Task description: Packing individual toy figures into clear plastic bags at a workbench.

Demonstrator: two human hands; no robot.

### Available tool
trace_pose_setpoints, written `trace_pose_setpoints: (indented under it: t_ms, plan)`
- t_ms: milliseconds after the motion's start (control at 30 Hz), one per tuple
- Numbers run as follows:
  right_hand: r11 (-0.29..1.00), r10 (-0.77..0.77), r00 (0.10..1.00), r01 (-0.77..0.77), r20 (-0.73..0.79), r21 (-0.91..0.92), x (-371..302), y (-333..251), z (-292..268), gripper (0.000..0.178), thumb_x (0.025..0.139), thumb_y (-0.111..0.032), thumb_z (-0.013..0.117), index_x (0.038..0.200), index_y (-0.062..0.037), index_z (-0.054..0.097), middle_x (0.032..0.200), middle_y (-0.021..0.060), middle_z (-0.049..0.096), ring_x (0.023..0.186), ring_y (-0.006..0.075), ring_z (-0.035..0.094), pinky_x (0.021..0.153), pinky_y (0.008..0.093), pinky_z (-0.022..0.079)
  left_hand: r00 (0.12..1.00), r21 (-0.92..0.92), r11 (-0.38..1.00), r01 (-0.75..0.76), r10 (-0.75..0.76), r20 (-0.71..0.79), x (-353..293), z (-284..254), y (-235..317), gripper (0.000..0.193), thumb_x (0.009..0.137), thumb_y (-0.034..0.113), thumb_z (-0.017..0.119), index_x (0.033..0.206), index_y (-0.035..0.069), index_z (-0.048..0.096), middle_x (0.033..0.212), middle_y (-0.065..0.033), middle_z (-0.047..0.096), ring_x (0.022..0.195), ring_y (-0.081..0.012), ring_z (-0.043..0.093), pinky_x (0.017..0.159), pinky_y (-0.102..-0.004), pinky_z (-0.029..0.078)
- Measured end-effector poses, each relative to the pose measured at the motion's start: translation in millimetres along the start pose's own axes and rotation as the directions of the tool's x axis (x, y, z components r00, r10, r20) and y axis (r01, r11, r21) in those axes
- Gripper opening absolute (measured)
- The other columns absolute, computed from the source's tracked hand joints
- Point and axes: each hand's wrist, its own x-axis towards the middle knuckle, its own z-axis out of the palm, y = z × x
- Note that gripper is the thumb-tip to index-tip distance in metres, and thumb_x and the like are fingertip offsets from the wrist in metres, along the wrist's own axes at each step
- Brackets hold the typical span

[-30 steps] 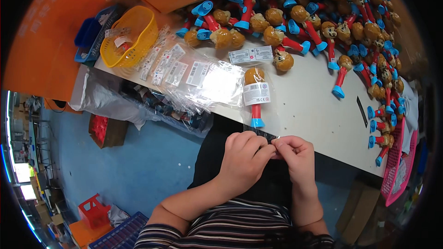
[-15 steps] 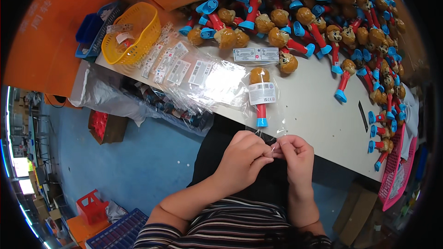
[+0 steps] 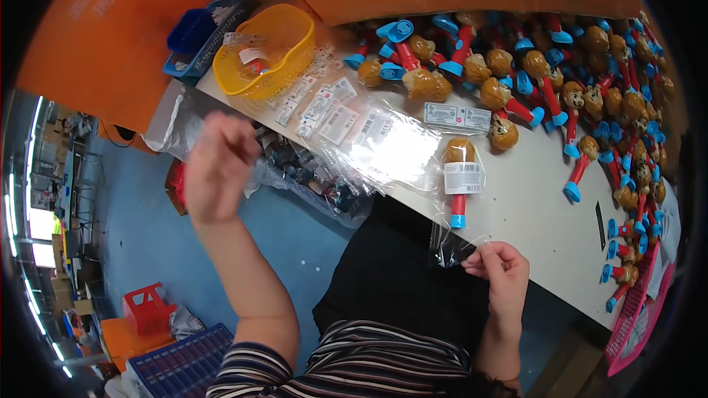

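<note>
My right hand pinches the open end of a clear plastic bag at the table's front edge. Inside the bag lies a figure with a brown head, red body and blue base, a white label across its middle. My left hand is raised off to the left, in front of a grey plastic sack, its fingers smeared by motion. Several flat clear bags with printed labels overlap on the table between the figure and a yellow basket. A folded printed card lies just beyond the bagged figure.
Many similar figures are piled along the far and right sides of the table. A blue basket stands behind the yellow one, a pink basket at the right edge. A thin black strip lies on the right.
My left hand has let go of the bag's end and swung away to the left. My right hand still pinches the bag. The view has shifted, moving the table rightward and down.
</note>
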Motion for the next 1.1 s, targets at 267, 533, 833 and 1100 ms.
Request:
trace_pose_setpoints:
  t_ms: [267, 533, 833, 1100]
  plan:
    - [1.0, 0.013, 0.998, -0.012, 0.066, -0.021, -4, 4, 3, 0.015, 0.096, -0.008, 0.057, 0.092, 0.0036, 0.065, 0.078, 0.0095, 0.068, 0.07, 0.0165, 0.069, 0.067, 0.0263, 0.058, 0.944, 0.896, 0.301, 0.326, -0.047, -0.328, 191, -55, -3, 0.025, 0.084, 0.017, 0.07, 0.103, 0.0, 0.07, 0.088, -0.009, 0.069, 0.071, -0.0145, 0.064, 0.064, -0.0285, 0.05]
    - [0.998, 0.02, 0.999, -0.018, 0.035, -0.053, -8, 4, -4, 0.014, 0.096, -0.008, 0.058, 0.095, 0.0044, 0.065, 0.081, 0.0099, 0.069, 0.074, 0.0151, 0.068, 0.07, 0.0245, 0.056, 0.788, 0.932, -0.197, -0.303, 0.498, 0.362, 122, 14, -23, 0.018, 0.079, 0.013, 0.075, 0.093, 0.003, 0.071, 0.101, -0.0153, 0.07, 0.086, -0.0238, 0.068, 0.076, -0.0348, 0.054]
    - [0.303, -0.64, 0.708, 0.588, 0.297, -0.75, -7, 21, -31, 0.027, 0.077, 0.003, 0.075, 0.102, -0.0026, 0.066, 0.086, 0.011, 0.066, 0.072, 0.0216, 0.065, 0.065, 0.0274, 0.052, 0.607, 0.586, 0.292, -0.756, -0.022, 0.794, -48, 96, -119, 0.046, 0.075, 0.008, 0.072, 0.119, 0.022, 0.069, 0.128, -0.0153, 0.053, 0.113, -0.0358, 0.056, 0.093, -0.0454, 0.046]
    - [-0.081, -0.646, 0.367, 0.839, 0.669, -0.538, 27, -1, -35, 0.035, 0.067, -0.006, 0.078, 0.102, -0.0122, 0.072, 0.102, 0.0094, 0.062, 0.081, 0.0252, 0.062, 0.066, 0.037, 0.049, 0.534, 0.471, 0.309, -0.826, 0.167, 0.829, -54, 93, -141, 0.036, 0.073, 0.011, 0.072, 0.109, 0.017, 0.072, 0.12, -0.01, 0.062, 0.098, -0.0266, 0.062, 0.076, -0.0362, 0.051]
